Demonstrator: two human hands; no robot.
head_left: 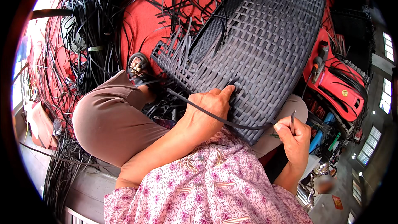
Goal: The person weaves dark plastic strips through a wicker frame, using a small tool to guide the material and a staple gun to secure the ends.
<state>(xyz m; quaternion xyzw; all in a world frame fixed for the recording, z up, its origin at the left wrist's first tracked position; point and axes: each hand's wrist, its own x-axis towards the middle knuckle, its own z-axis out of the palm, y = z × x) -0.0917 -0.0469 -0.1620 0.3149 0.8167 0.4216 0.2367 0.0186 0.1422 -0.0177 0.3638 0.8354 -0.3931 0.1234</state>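
Note:
A dark grey woven panel (265, 54) of flat plastic strips leans across my lap, slanting up to the far right. My left hand (209, 105) is on its near part, fingers closed with the tips pressed to the weave, where a dark strip end pokes up. What those fingers grip is hidden. By the panel's near right edge my right hand (295, 139) is closed around a long dark strip (215, 116), which bows across in front of my left wrist. A thin pointed piece (293, 118) sticks up from this fist; whether it is the strip's end or a tool, I cannot tell.
Loose strip ends hang from the panel's left side. A big bundle of black strips (97, 25) stands at the left, over red cloth (143, 20). At right a red plastic stool (342, 91) carries a tool with an orange-and-black handle (318, 63). My sandalled foot (139, 64) is beyond my left knee.

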